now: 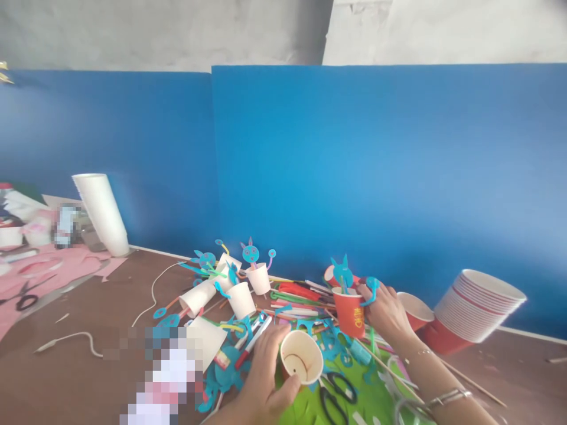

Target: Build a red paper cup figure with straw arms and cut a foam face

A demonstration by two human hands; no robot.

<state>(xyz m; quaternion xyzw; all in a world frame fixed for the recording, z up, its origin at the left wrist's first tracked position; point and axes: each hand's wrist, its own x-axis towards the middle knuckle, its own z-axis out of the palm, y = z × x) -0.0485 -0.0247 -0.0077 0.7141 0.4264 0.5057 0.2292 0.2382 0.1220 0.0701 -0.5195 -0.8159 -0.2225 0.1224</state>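
Note:
My left hand point(271, 369) curls round a paper cup point(303, 354) at the lower middle, the thumb against its near side. The cup's mouth faces up, showing a bare inside with a small dark spot at the bottom. My right hand point(386, 310) reaches past a red paper cup point(348, 313) that carries a blue paper figure point(343, 273) with ears and a round-ended arm. Its fingers are bent and partly hidden behind that arm. What they grip, if anything, does not show. Another red cup point(415, 310) stands beside my right wrist.
White cups with blue paper figures point(258, 277) cluster at left. Several pens and pipe cleaners point(299, 295) lie along the blue partition point(376, 177). Black-handled scissors point(336, 398) rest on green paper point(305, 407). Stacked cups point(478, 307) lean at right; a white cup stack point(101, 212) stands far left.

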